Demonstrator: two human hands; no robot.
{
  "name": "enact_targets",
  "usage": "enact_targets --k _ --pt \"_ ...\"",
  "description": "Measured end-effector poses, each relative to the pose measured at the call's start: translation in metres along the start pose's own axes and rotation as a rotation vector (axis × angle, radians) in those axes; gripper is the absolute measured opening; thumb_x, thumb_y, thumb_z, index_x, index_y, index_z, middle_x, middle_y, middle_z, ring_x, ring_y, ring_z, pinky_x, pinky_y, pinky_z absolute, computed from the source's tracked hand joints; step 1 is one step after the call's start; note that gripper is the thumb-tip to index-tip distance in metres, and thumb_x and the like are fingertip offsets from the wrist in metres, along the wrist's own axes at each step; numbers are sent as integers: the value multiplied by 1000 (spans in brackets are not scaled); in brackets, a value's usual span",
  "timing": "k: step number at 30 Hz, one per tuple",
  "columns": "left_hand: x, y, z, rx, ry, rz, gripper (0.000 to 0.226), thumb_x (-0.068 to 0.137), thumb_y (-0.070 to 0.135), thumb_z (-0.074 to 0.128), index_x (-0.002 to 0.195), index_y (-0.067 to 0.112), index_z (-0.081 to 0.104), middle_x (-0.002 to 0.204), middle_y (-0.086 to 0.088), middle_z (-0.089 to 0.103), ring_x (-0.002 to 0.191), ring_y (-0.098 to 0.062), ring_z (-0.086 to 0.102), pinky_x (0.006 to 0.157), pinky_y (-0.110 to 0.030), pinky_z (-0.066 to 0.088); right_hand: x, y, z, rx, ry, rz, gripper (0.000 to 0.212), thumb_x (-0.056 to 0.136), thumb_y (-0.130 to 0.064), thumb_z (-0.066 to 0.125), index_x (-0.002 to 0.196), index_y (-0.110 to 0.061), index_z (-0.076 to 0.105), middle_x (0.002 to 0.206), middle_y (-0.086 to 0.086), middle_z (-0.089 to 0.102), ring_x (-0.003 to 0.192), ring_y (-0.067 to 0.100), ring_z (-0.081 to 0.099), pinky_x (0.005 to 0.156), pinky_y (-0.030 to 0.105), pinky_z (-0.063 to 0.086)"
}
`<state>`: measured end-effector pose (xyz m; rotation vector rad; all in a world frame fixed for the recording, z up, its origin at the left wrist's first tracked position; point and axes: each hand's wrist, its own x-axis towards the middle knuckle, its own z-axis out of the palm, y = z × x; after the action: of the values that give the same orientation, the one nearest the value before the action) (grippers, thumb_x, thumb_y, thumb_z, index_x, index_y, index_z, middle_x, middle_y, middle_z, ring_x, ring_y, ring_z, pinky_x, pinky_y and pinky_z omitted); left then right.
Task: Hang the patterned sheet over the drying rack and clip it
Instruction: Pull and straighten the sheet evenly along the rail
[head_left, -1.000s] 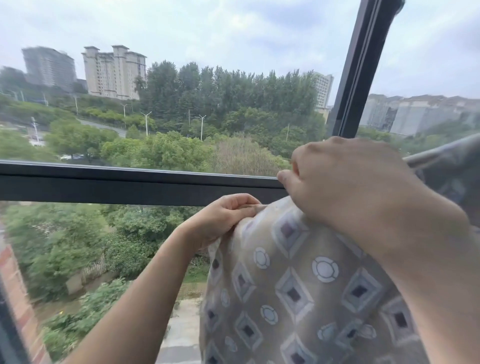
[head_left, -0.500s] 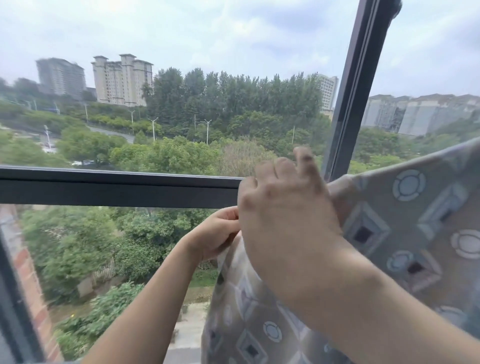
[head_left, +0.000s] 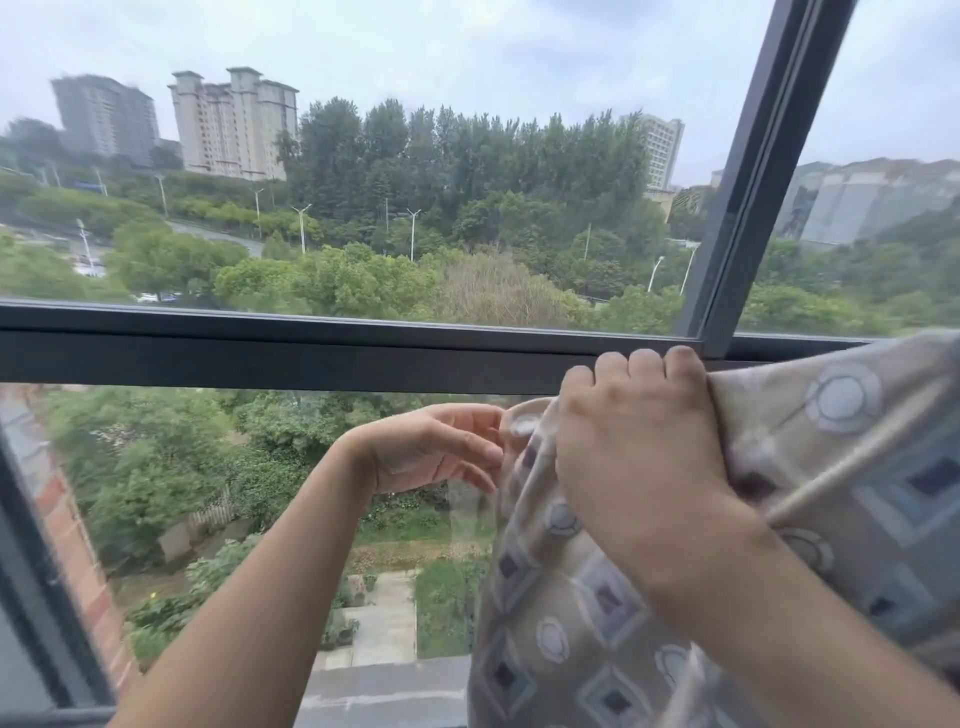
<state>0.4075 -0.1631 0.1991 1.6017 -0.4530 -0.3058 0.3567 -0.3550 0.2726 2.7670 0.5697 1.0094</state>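
The patterned sheet (head_left: 841, 467), beige with grey-blue diamonds and circles, hangs at the lower right in front of the window. My right hand (head_left: 639, 447) grips its top edge, fingers curled over the fold. My left hand (head_left: 441, 449) is just left of the sheet's corner, fingers loosely bent, fingertips touching or nearly touching the cloth edge; it holds nothing that I can see. A pale rod-like line (head_left: 852, 467) runs under the cloth at the right, possibly the drying rack bar. No clip is in view.
A dark window frame crossbar (head_left: 291, 353) runs across the middle, with a slanted upright post (head_left: 748, 171) at the right. Through the glass are trees, a road and tall buildings far below. A brick wall edge (head_left: 57, 499) shows at the lower left.
My left hand has let go of the sheet corner and opened. My right hand slid to the right along the top edge, still gripping. The view shifted left and down.
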Motion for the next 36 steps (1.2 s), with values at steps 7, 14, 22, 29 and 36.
enact_targets --k 7,14,22,29,36 --pt "32 -41 11 177 -252 -92 13 86 16 69 97 9 70 91 -10 65 79 -21 58 82 -38 47 4 3 15 -146 -143 -49 71 62 -16 -4 96 -21 57 96 4 60 89 25 56 86 39 34" --pt "52 -61 37 135 -196 -54 38 81 21 69 97 -13 61 85 -14 59 69 -15 53 68 -28 44 -4 7 19 -142 -327 -69 48 84 -18 12 112 -21 51 112 6 52 105 27 47 94 45 26" --pt "96 -93 21 80 -277 -215 11 81 22 71 88 14 71 80 -2 68 69 -17 54 68 -29 45 0 18 50 -46 -235 139 32 73 -16 29 64 -10 60 63 15 54 63 31 53 68 44 35" --pt "146 -78 21 93 -533 -238 22 74 24 67 90 35 76 95 11 72 96 -23 56 90 -43 49 10 28 68 -104 -161 201 37 64 -16 18 59 -11 54 57 15 49 57 28 49 66 44 32" --pt "136 -54 41 131 -984 -228 43 74 10 69 106 39 72 104 19 69 103 -12 60 101 -32 44 11 37 75 -124 -111 242 32 65 -13 21 59 -13 53 57 11 48 56 27 49 66 43 34"
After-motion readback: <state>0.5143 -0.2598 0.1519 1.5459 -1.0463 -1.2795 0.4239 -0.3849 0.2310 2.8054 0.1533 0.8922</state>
